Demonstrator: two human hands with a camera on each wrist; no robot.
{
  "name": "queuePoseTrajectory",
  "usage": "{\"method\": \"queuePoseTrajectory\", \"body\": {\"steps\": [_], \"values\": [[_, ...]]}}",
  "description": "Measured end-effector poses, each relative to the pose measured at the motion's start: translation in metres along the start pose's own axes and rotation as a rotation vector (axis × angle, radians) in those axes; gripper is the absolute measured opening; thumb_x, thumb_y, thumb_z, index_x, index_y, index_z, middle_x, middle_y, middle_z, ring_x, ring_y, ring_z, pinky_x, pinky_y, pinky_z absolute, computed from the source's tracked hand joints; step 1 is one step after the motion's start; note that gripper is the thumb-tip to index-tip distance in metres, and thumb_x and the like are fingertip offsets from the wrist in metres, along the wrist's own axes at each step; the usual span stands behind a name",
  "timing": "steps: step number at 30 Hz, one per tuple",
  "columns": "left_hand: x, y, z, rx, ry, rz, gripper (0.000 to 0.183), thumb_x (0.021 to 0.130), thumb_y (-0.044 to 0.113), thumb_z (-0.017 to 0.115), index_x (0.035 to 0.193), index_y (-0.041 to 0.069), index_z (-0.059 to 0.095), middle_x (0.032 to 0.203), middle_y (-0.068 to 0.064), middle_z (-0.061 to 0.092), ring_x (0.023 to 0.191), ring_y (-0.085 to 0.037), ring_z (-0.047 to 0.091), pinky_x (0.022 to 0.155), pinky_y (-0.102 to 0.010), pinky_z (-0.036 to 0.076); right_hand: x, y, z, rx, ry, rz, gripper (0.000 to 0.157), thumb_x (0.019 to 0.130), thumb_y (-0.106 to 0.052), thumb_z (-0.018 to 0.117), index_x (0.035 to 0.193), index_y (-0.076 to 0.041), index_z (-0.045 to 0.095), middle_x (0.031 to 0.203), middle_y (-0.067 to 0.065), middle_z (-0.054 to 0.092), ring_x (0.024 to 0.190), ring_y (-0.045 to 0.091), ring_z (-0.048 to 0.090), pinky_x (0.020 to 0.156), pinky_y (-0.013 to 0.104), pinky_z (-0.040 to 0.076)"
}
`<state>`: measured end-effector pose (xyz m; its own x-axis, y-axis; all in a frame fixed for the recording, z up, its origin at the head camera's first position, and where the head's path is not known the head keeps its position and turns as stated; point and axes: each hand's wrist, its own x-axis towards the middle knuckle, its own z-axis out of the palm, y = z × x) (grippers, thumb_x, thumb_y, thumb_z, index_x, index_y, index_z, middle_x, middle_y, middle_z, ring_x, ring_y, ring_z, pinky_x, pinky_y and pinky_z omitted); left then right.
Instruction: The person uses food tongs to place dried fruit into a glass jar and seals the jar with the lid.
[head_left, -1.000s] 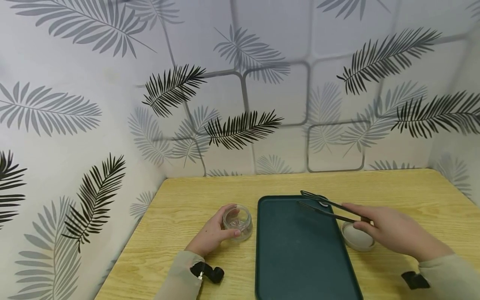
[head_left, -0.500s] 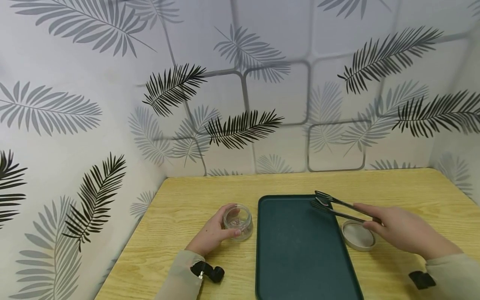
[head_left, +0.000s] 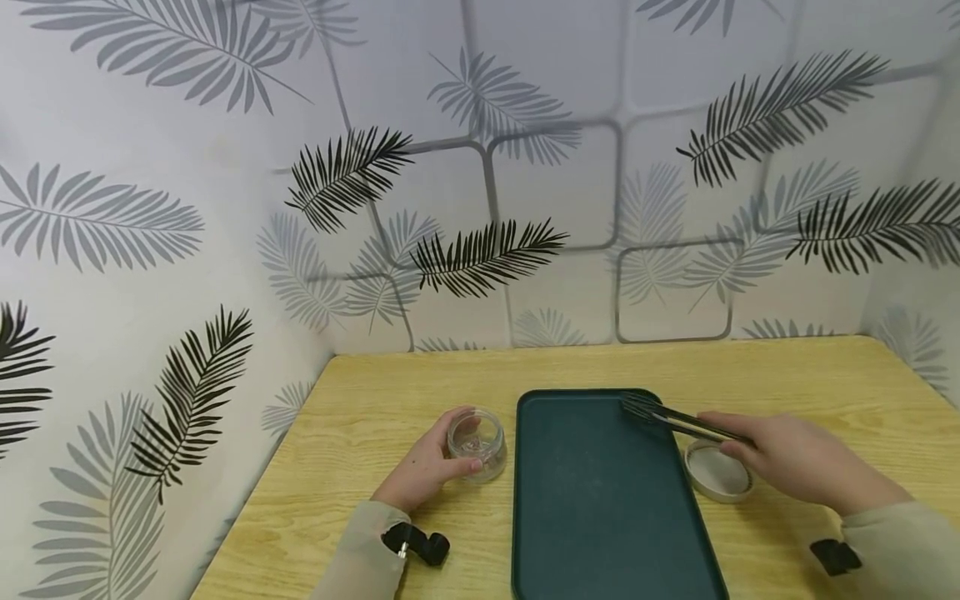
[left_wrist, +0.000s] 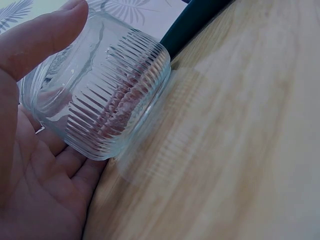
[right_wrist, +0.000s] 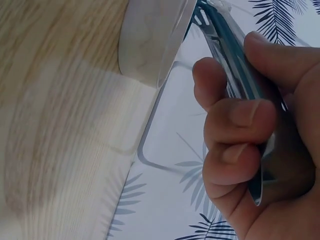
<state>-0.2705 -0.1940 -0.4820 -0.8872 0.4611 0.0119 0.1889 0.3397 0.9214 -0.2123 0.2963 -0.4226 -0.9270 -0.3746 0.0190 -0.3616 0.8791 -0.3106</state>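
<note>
High head view facing forward-down, 2 wrist close-ups (left shares jar (left_wrist: 112, 95))

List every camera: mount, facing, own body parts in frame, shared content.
Head: worn on the head, facing forward and down over the tray, with the patterned wall behind; both sleeves, left hand and right hand show.
Left wrist: on that wrist, facing the glass jar; thumb and palm show.
Right wrist: on that wrist, facing the tongs; curled fingers show.
Shared: glass jar in head and left wrist; tongs in head and right wrist.
</note>
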Motion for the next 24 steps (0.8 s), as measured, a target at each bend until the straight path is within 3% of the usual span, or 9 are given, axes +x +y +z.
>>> {"method": "queuePoseTrajectory", "body": {"steps": [4, 10, 15, 20, 24], "values": [[0.001, 0.000, 0.000, 0.006, 0.003, 0.007, 0.080, 0.090, 0.035, 0.079, 0.156, 0.027, 0.033, 0.155, -0.001, 0.043, 0.142, -0.024, 0.041, 0.112, -0.049, 0.034, 0.000, -0.002, 0.001, -0.008, 0.024, -0.017, 0.045, 0.101, -0.028, 0.064, 0.144, -0.020, 0.059, 0.108, 0.004, 0.073, 0.055, 0.008, 0.040, 0.057, 0.033, 0.036], [0.001, -0.002, 0.000, 0.023, 0.006, 0.006, 0.083, 0.089, 0.038, 0.079, 0.157, 0.028, 0.033, 0.154, 0.003, 0.044, 0.141, -0.021, 0.041, 0.113, -0.048, 0.033, 0.001, -0.008, 0.006, -0.030, 0.076, -0.049, 0.043, 0.099, -0.028, 0.066, 0.142, -0.021, 0.062, 0.101, -0.005, 0.072, 0.055, 0.004, 0.040, 0.055, 0.030, 0.035], [0.001, -0.001, 0.001, 0.020, 0.006, 0.004, 0.082, 0.090, 0.037, 0.079, 0.157, 0.027, 0.033, 0.154, 0.002, 0.044, 0.141, -0.022, 0.042, 0.112, -0.048, 0.034, 0.003, -0.014, 0.005, 0.013, 0.042, -0.040, 0.044, 0.101, -0.030, 0.063, 0.145, -0.024, 0.059, 0.090, -0.013, 0.067, 0.053, 0.004, 0.039, 0.056, 0.030, 0.035], [0.001, 0.000, 0.001, 0.012, 0.002, 0.006, 0.079, 0.091, 0.034, 0.078, 0.156, 0.027, 0.033, 0.155, -0.001, 0.043, 0.141, -0.024, 0.041, 0.111, -0.048, 0.034, 0.006, -0.021, 0.004, 0.019, 0.026, -0.037, 0.045, 0.102, -0.032, 0.062, 0.147, -0.026, 0.057, 0.102, -0.006, 0.072, 0.063, 0.004, 0.051, 0.060, 0.032, 0.041], [0.001, 0.001, 0.000, 0.018, 0.005, 0.007, 0.079, 0.091, 0.034, 0.078, 0.156, 0.026, 0.033, 0.155, -0.002, 0.043, 0.142, -0.025, 0.040, 0.112, -0.049, 0.034, 0.012, -0.029, 0.006, -0.003, 0.052, -0.086, 0.046, 0.101, -0.032, 0.064, 0.146, -0.027, 0.058, 0.113, -0.002, 0.073, 0.064, 0.001, 0.051, 0.061, 0.032, 0.042]]}}
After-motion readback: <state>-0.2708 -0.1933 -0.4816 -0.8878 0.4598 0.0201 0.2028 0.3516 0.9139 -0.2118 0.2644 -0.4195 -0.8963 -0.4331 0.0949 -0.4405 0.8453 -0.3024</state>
